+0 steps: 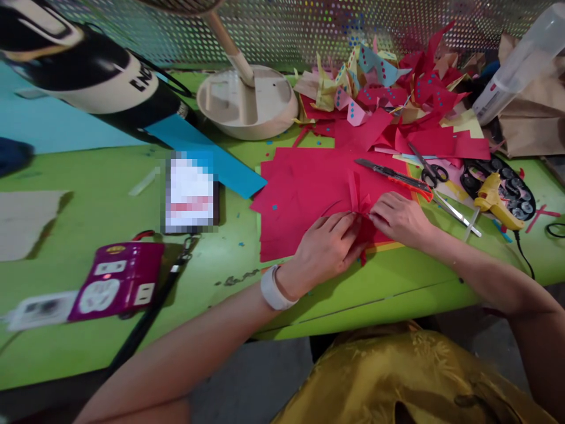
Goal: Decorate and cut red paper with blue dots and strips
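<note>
Both hands meet over a stack of red paper sheets [304, 182] on the green table. A folded red paper strip [355, 187] stands up between my fingertips. My left hand [329, 244], with a white band on its wrist, is closed on the strip's left side, its fingers bent. From the right, my right hand [399, 218] pinches the same strip with thumb and fingers. The fingers partly hide the strip's lower part. Just beyond my right hand, an orange-and-black utility knife [395, 178] lies across the red sheets.
Scissors [430, 171] and a yellow glue gun [497, 200] with a cord lie at right. Cut and folded paper pieces [397, 88] heap at the back. A round white stand base [247, 103], a black bottle [110, 82], a blue strip [207, 153] and a purple box [117, 280] occupy the left.
</note>
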Available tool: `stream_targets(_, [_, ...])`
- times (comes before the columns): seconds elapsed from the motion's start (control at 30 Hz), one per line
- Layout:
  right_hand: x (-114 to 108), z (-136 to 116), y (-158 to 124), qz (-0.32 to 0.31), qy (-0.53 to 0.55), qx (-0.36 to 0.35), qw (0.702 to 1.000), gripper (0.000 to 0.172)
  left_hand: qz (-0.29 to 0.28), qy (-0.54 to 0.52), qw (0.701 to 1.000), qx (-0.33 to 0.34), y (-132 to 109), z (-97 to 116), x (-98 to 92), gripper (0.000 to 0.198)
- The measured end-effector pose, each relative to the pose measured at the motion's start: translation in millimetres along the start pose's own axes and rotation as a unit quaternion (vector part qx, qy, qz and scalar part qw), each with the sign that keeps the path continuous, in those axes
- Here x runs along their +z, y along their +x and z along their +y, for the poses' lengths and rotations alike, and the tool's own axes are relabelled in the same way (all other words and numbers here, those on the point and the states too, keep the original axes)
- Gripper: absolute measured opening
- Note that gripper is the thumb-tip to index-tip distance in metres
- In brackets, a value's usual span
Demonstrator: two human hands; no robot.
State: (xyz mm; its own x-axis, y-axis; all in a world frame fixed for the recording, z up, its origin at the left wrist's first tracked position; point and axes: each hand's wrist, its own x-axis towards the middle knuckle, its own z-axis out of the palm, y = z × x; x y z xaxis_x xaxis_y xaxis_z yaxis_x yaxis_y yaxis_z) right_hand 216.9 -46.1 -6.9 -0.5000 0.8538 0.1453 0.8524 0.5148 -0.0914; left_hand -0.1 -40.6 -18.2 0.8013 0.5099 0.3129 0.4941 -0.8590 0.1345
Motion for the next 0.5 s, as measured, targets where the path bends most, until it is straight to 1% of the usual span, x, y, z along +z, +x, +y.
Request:
stream_targets(0.1, [0.2,-5.1,0.3,-0.024,-0.027,0.002,0.999,0.029,-0.003,-0.013,1.000,-0.006,-1.1,-0.5,1.8,0.036])
stream_targets(0.2, [-0.5,-7.2,-1.5,-0.036,-0.073,-0.028,0.996,0.030,-0.004,-0.006,1.000,0.000,-2.2,-1.3,2.9,0.037])
stream_targets(0.27, [-2.1,-6.1,-3.7,-0.027,-0.093,-0.057,0.994,0.031,-0.005,0.006,1.000,0.007,-2.3,-1.3,2.7,0.037])
stream_targets(0.4, [-6.2,-0.5,-6.5,0.003,-0.096,-0.107,0.990,0.029,-0.004,0.008,1.000,0.008,-1.5,-0.6,1.7,0.037])
stream_targets(0.5, [-9.1,3.2,-5.4,0.004,-0.084,-0.160,0.984,0.028,-0.004,0.007,1.000,0.003,-1.3,-0.3,1.9,0.038])
